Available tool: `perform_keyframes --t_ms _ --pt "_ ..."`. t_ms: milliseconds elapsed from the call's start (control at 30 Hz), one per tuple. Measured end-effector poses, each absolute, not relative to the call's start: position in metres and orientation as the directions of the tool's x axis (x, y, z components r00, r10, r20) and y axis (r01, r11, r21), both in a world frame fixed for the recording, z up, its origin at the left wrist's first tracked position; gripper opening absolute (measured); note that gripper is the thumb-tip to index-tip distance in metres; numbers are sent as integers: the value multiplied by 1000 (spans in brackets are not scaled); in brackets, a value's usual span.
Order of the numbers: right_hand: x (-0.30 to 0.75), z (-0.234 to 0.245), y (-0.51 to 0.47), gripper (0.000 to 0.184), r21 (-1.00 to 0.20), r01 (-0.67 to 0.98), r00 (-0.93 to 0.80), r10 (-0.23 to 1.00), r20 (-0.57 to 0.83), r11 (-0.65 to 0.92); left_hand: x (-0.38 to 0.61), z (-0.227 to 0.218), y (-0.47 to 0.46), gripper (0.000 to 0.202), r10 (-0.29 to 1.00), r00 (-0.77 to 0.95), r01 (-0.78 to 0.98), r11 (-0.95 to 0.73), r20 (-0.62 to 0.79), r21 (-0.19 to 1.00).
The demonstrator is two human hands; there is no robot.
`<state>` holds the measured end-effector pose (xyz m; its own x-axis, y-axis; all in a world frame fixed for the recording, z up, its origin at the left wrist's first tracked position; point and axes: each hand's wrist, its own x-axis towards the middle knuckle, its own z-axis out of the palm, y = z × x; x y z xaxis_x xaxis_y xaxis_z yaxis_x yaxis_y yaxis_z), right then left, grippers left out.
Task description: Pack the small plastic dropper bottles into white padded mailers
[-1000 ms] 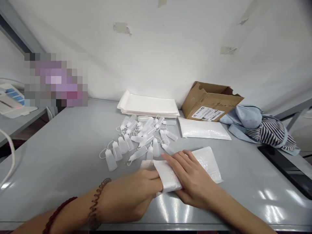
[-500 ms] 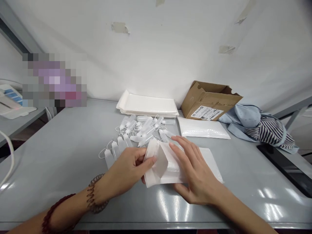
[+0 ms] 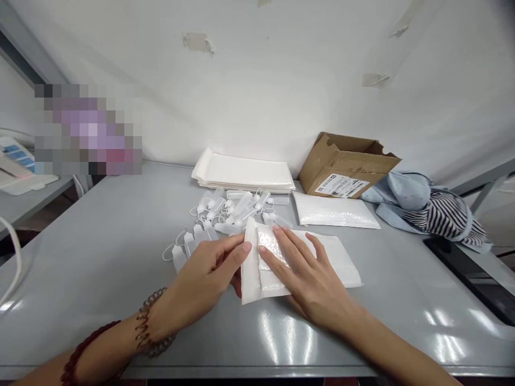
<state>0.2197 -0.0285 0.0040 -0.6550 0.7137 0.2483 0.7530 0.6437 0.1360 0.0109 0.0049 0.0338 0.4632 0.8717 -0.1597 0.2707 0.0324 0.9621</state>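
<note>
Bubble mailer point(image 3: 340, 262) now flatter, left grip point(image 3: 205, 273) half open at edge, right grip point(image 3: 309, 284) pressing it open-palmed

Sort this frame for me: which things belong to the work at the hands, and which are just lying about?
Part of the work: left hand, right hand, white bubble mailer, clear plastic dropper bottles, stack of white mailers.

Lying about: cardboard box, crumpled blue and striped cloth.

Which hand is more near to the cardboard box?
The right hand is nearer: it rests on the mailer, in front of the cardboard box. The left hand is farther, in front of the box and well to its left.
</note>
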Motion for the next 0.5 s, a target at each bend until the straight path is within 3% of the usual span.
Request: perform_keyframes --t_ms 133,233,400,500 --pt "222 2 -28 48 164 743 -661 671 337 649 10 27 -2 28 913 401 346 -227 75 910" --pt "223 4 -27 39 202 711 -687 602 407 674 11 21 -4 27 868 428 349 -416 252 840" --pt "222 10 -28 32 207 703 -681 561 471 680 11 18 -4 31 698 572 362 -686 431 632" --pt "222 12 -30 33 187 706 -662 544 515 683 11 15 -1 33 522 678 335 -846 518 414"
